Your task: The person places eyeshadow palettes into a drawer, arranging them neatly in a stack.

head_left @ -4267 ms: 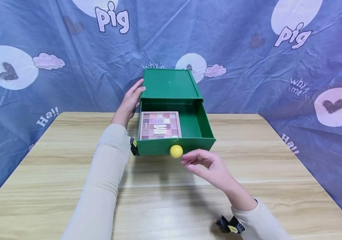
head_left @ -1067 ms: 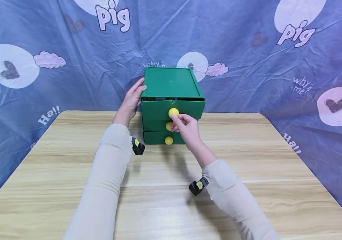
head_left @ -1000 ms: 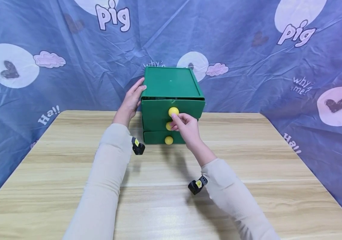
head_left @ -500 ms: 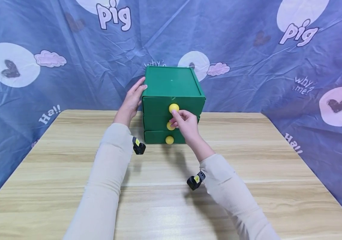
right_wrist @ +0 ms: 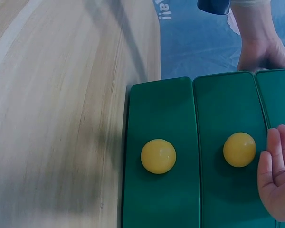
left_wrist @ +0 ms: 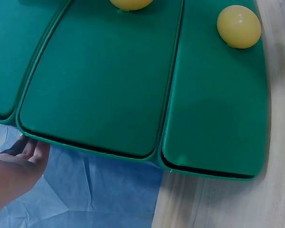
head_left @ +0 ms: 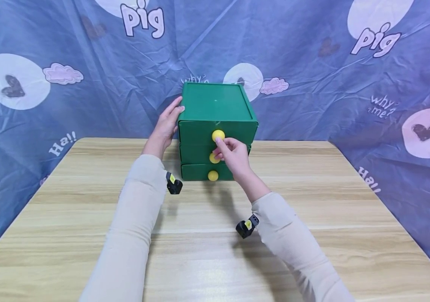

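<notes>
A green three-drawer cabinet [head_left: 216, 102] stands at the back of the table, every drawer flush with its front. My left hand [head_left: 165, 128] steadies its left side, fingers laid along the top left edge; the left wrist view catches part of that hand [left_wrist: 19, 168] beside the wall. At the front, my right hand [head_left: 237, 158] pinches the round yellow knob [head_left: 218, 134] of the top drawer between thumb and finger. Its lower fingers overlap the middle knob [head_left: 214, 158]. The bottom knob [head_left: 213, 175] shows fully. The drawers' contents are hidden.
The wooden table [head_left: 200, 251] spreads out in front of the cabinet. A blue patterned cloth [head_left: 124, 84] hangs close behind it. A small black camera is strapped at each wrist.
The top drawer, earlier pulled out with a makeup palette inside, has slid shut. My right hand went from beside its knob to pinching it, moving forward with the drawer. My left hand stayed.
</notes>
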{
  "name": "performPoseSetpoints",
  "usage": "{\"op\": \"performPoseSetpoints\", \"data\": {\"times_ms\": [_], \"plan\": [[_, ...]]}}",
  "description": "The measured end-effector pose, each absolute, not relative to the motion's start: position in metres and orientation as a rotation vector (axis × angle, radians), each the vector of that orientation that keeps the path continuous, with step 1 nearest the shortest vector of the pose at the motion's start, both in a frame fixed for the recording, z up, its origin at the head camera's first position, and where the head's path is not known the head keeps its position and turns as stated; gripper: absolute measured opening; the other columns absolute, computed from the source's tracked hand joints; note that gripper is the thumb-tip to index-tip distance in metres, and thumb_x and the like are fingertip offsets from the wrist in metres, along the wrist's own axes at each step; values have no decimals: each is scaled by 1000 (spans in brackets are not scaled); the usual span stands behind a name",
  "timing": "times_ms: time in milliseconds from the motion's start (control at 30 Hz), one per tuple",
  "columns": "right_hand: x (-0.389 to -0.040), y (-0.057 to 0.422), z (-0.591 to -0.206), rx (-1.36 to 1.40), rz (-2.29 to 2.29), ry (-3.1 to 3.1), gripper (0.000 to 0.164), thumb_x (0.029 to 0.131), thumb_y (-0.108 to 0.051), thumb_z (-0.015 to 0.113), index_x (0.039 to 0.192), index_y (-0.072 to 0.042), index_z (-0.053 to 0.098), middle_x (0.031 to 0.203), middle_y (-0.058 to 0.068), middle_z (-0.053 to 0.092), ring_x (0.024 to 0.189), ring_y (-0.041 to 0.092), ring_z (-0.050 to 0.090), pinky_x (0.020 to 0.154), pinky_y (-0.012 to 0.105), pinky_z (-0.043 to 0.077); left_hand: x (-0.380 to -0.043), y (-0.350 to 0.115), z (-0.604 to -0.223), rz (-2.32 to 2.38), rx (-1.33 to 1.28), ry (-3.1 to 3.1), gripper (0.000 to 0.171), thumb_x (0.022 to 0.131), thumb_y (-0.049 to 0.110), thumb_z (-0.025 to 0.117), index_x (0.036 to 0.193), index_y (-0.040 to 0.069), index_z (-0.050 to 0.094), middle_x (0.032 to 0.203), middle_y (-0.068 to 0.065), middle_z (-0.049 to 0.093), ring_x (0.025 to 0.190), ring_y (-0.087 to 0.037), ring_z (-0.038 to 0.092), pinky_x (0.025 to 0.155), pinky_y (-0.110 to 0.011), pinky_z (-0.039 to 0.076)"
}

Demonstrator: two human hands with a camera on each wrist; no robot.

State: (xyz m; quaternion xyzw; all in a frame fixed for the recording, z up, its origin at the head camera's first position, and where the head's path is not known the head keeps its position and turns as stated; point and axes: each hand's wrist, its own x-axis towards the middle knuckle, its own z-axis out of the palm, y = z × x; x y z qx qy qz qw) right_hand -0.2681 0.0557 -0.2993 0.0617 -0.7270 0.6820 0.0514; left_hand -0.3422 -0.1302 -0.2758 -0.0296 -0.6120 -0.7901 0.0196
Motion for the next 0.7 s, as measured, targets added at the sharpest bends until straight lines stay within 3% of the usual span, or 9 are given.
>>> {"op": "performPoseSetpoints", "data": {"times_ms": [367, 500, 700], "plan": [[-262, 60, -287, 258, 1966, -2466, 38, 88, -27, 50, 95, 10, 56, 75, 15, 58, 64, 23, 57, 69, 30, 46, -339, -134, -273, -2366, -71, -1970, 45, 85, 22, 51, 129, 24, 43, 129, 3, 38, 111, -12, 38, 92, -40, 27], [-256, 62, -281, 431, 1920, -2577, 38, 89, -26, 48, 99, 10, 55, 82, 18, 57, 69, 25, 56, 73, 31, 45, -337, -140, -268, -2325, -59, -2041, 44, 86, 23, 51, 129, 24, 43, 125, -1, 42, 108, -14, 41, 90, -38, 30], [-248, 70, -267, 774, 1487, -2640, 33, 89, -23, 48, 104, 5, 56, 91, 17, 59, 79, 24, 55, 70, 31, 44, -329, -146, -257, -2263, -126, -2161, 43, 90, 26, 45, 132, 21, 39, 131, -1, 35, 112, -15, 40, 90, -34, 32]]}}
